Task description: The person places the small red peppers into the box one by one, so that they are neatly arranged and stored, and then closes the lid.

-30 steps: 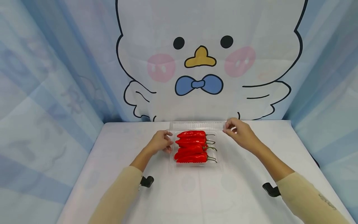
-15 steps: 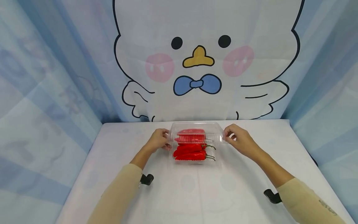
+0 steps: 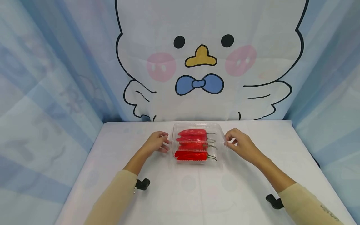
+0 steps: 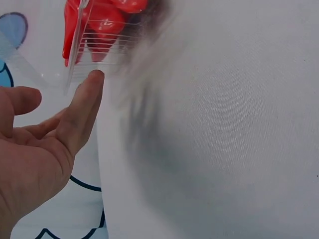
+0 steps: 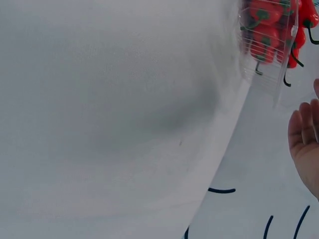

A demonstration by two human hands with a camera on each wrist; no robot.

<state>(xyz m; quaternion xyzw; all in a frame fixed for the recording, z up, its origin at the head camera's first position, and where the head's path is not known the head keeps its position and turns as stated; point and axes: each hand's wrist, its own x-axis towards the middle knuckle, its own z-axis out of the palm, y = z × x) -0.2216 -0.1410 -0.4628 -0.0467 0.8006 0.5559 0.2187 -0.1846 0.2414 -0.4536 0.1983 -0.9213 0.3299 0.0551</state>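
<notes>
A clear plastic clamshell container [image 3: 221, 156] sits near the table's back edge, with several red peppers [image 3: 192, 155] with green stems lying inside. Its hinged lid [image 3: 213, 127] is tilted down over most of them, leaving the front pepper uncovered. On the left side is my left hand [image 3: 156, 142], fingers loosely extended and thumb apart; in the left wrist view a fingertip [image 4: 94, 79] comes right at the ribbed container wall. At the lid's right edge, my right hand [image 3: 242, 144] pinches between thumb and forefinger. The right wrist view cuts off most of this hand [image 5: 305, 142].
The white-covered table [image 3: 202, 197] extends in front of the container. Behind it hangs a curtain [image 3: 202, 106] with a cartoon bird, and blue curtains [image 3: 42, 109] close off both sides. Black wrist mounts [image 3: 143, 184] stick out from the sleeves.
The lid has swung from upright at the back forward and down over the peppers. My left hand has let go of the lid's left edge and drawn slightly left; the right hand has come forward.
</notes>
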